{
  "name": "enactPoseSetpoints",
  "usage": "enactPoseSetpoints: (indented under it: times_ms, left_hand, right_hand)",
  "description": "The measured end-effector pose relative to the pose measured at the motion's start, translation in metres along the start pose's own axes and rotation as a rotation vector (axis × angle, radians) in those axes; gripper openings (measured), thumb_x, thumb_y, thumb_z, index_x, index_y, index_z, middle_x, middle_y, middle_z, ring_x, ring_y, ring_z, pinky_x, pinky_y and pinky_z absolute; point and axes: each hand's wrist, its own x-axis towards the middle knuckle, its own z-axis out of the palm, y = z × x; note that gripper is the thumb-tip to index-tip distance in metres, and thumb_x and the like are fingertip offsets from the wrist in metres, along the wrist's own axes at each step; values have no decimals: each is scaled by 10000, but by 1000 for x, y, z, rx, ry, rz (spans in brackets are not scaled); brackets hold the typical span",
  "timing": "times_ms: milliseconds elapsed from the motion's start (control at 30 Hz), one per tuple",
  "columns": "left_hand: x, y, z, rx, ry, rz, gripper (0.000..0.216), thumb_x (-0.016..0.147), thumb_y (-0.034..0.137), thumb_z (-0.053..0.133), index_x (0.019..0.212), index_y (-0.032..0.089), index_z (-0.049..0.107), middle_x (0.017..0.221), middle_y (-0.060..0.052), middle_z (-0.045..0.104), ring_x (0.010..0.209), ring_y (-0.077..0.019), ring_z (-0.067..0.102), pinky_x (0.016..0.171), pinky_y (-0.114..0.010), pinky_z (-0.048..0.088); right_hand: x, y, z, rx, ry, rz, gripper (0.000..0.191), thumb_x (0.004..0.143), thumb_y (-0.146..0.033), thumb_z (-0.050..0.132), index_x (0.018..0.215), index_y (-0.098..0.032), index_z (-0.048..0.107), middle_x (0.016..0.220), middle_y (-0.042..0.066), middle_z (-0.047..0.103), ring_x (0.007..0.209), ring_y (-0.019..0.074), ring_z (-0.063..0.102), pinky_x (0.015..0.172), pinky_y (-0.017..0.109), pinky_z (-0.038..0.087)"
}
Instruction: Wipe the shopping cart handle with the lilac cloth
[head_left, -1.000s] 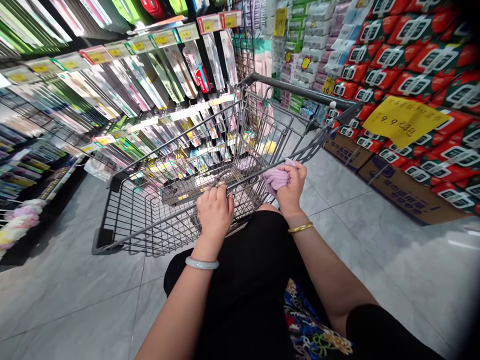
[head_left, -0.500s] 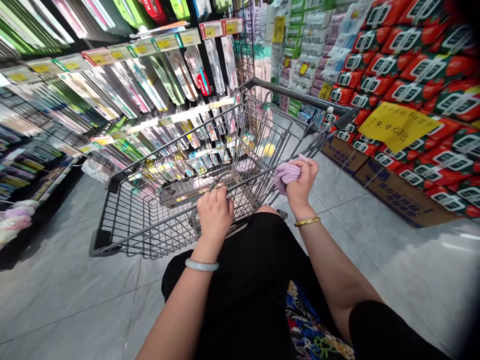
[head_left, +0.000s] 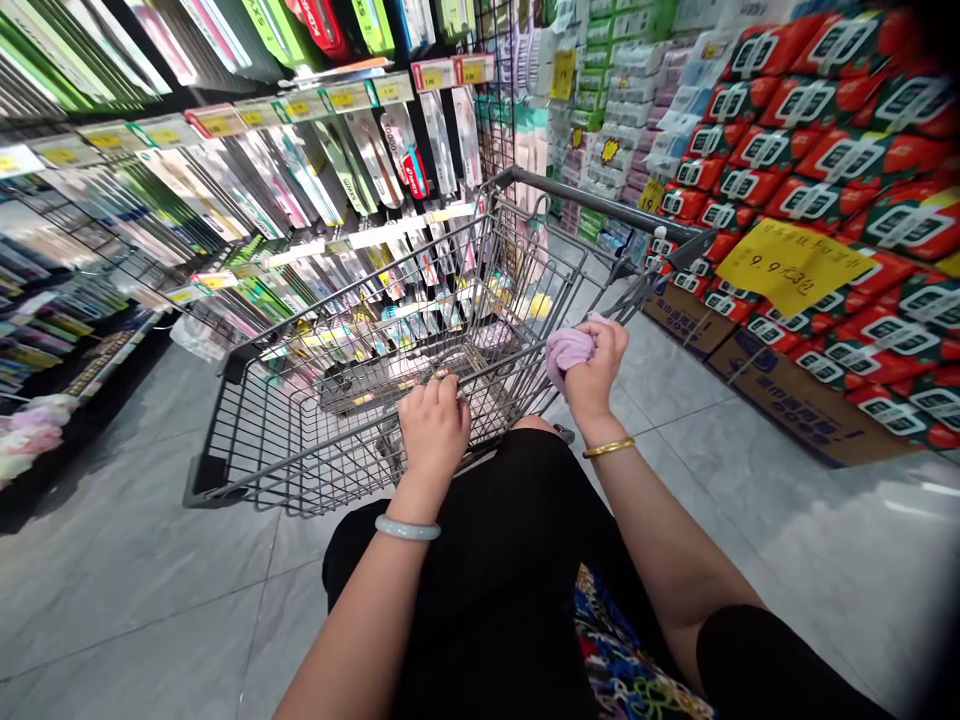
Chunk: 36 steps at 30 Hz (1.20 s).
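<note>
A grey wire shopping cart stands sideways in front of my knees, its handle bar at the upper right. My left hand is closed around the near top rail of the basket. In my right hand is a bunched purple cloth, pressed against the same rail near the handle end. My fingers partly hide the cloth and the rail beneath it.
Shelves of packaged toothbrushes line the far side of the cart. Stacked red wipe packs stand at right on cardboard boxes, with a yellow price sign. Grey floor tiles lie around the cart.
My right hand with the purple cloth has shifted slightly left and down along the rail. My left hand keeps its hold on the rail. The whole view has tilted a little.
</note>
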Motion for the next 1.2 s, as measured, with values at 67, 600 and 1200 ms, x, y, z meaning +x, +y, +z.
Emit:
enactPoseSetpoints:
  times_ms: [67, 600, 1200]
  left_hand:
    - [0, 0, 0, -12, -2, 2, 342, 904, 292, 450, 1193, 163, 580, 998, -126, 632, 965, -292, 509, 877, -431, 335]
    - [-2, -2, -7, -16, -11, 20, 339, 901, 270, 451, 1197, 167, 578, 1045, -129, 629, 995, -288, 520, 884, -422, 346]
    - [-13, -18, -22, -229, -69, 122, 599, 799, 144, 506, 1395, 159, 452, 1322, -131, 565, 1248, -281, 477, 1082, -449, 304]
  right_hand:
    - [-17, 5, 7, -26, -24, -12, 279, 740, -145, 541, 1009, -217, 561, 1198, 78, 394, 1208, 244, 425, 1070, 468, 342]
    - [-66, -39, 19, -60, -269, -142, 256, 736, -115, 577, 949, -249, 627, 1121, 61, 442, 1122, 260, 459, 993, 482, 412]
    - [-130, -56, 37, 113, -525, -74, 356, 637, -22, 488, 876, -234, 644, 1054, 71, 510, 1040, 243, 524, 935, 441, 473]
